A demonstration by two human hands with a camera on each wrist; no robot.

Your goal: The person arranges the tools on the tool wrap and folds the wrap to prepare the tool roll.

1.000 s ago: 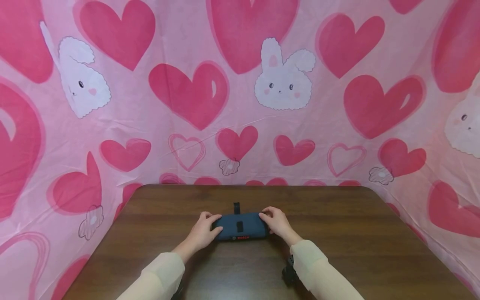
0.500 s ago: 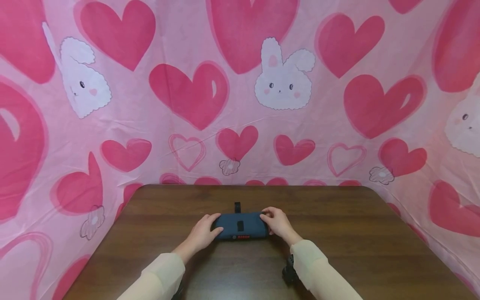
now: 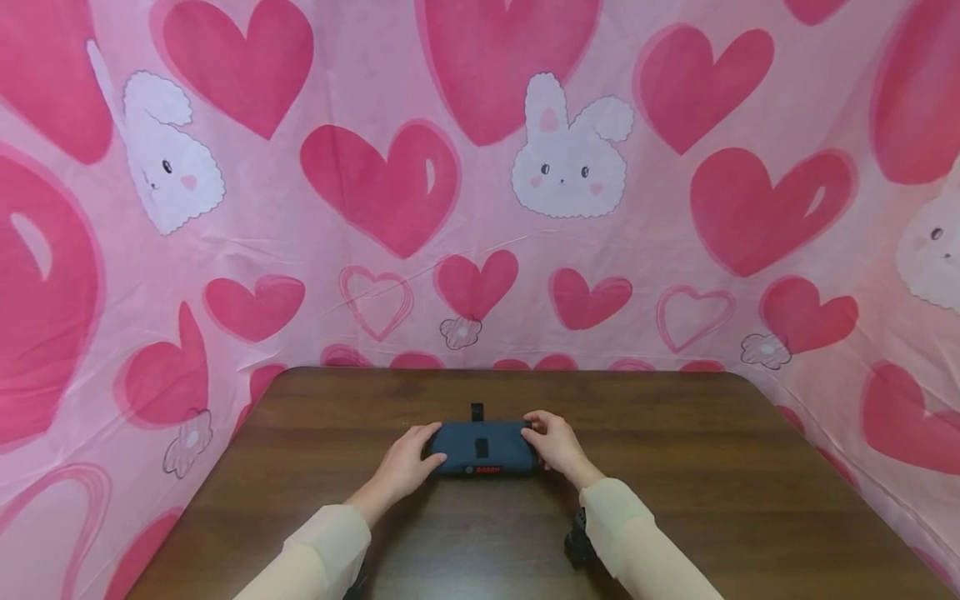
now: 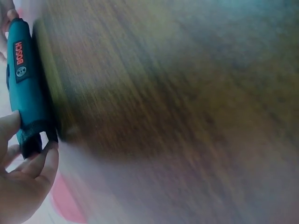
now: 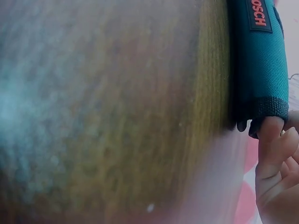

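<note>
A folded dark-blue fabric pouch (image 3: 459, 447) with a red BOSCH label (image 3: 487, 469) along its near edge lies on the wooden table. On its top is a black patch (image 3: 482, 448), and a short black strap (image 3: 477, 412) sticks out behind it. My left hand (image 3: 401, 461) grips the pouch's left end, thumb on its near side. The left wrist view shows that hand's fingertips (image 4: 53, 146) at the open, hollow end. My right hand (image 3: 557, 446) holds the opposite end, thumb on top. In the right wrist view, a finger (image 5: 270, 128) reaches the dark-bound end. The pouch's inside is hidden.
The brown tabletop (image 3: 675, 467) extends on every side of the pouch. Behind it hangs a pink cloth (image 3: 480, 225) printed with hearts and rabbits, which also runs along both sides. A black wrist device (image 3: 578, 542) sits under the right forearm.
The pouch has shifted very slightly away from me and to the right, both hands staying on its ends. My left fingers have settled closer along its left end.
</note>
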